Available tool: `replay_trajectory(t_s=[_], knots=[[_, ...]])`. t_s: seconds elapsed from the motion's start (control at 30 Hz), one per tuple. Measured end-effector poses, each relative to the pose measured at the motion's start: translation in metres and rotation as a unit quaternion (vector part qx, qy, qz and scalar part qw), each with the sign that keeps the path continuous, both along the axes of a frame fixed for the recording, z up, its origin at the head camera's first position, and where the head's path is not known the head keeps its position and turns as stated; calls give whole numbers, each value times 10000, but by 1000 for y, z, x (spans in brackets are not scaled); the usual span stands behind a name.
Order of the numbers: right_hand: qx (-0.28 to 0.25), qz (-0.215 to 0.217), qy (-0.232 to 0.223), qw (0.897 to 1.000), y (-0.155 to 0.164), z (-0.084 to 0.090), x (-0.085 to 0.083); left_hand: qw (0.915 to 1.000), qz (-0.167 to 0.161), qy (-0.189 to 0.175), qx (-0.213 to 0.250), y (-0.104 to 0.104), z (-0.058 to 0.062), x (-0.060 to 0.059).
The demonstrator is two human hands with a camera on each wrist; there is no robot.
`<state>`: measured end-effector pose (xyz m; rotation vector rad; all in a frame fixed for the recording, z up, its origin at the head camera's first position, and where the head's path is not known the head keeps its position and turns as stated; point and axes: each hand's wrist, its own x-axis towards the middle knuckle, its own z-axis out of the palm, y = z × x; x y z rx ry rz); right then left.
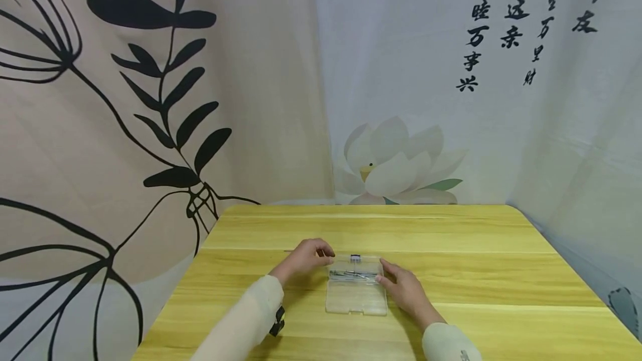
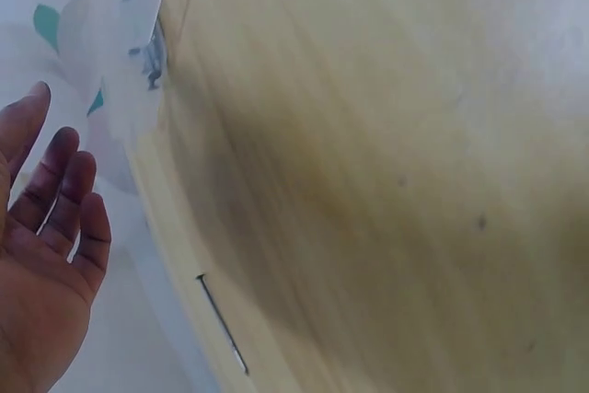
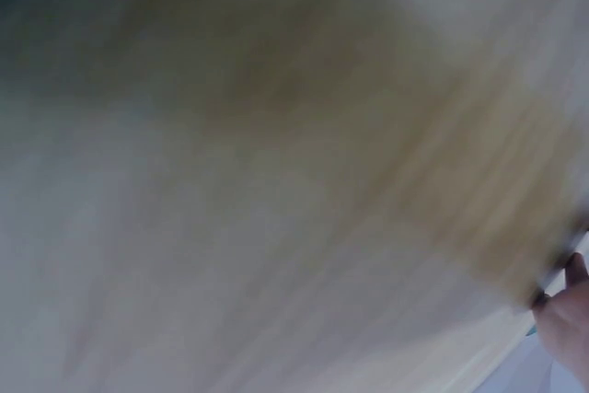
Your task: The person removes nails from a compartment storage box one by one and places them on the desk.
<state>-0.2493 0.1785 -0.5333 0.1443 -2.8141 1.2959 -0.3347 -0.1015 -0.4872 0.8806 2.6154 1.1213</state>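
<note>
Spillage looks like the chief risk: the clear plastic box [image 1: 356, 300] lies open at the middle of the near part of the tabletop [image 1: 481, 272], its metal nails [image 1: 351, 276] loose in the far half. Taking the box as the dial's centre, with twelve away from the person, the left hand [image 1: 305, 257] is at about ten o'clock, its fingers loosely spread and holding nothing. The right hand [image 1: 408, 292] is at three, thumb and fingers at the box's edge; whether they pinch it or merely rest there, I cannot tell. A tug from that side alone could swing or tip the box and scatter the nails. A stray nail [image 2: 223, 324] lies beyond the left hand, towards ten; it could be overlooked, or rolled by a passing sleeve. Closing the front half with a nail lying across the hinge would probably jam it, and pointed ends could prick a fingertip.
</note>
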Motion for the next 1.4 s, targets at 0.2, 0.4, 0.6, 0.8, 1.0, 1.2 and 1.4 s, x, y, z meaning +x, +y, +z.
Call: replay_trajectory(t_s=[0.2, 0.4, 0.6, 0.8, 1.0, 1.2, 1.4], knots=[[7, 17, 16, 10000, -1, 1, 0, 10000, 27, 38, 28, 3, -7, 7], [-24, 25, 19, 10000, -1, 3, 1, 9999, 128, 30, 100, 7, -16, 12], [-76, 24, 23, 10000, -2, 6, 3, 9998, 189, 115, 6, 11, -22, 13], [-69, 26, 14, 10000, -2, 7, 2, 9997, 166, 164, -63, 14, -24, 10], [-75, 10, -52, 10000, -2, 4, 0, 9997, 104, -19, -228, 15, -25, 5], [-43, 18, -22, 10000, -2, 2, 0, 9988, -119, -64, -462, 16, -25, -2], [-16, 10, 24, 10000, -2, 2, -1, 9967, -320, -31, -743, 20, -18, -5]])
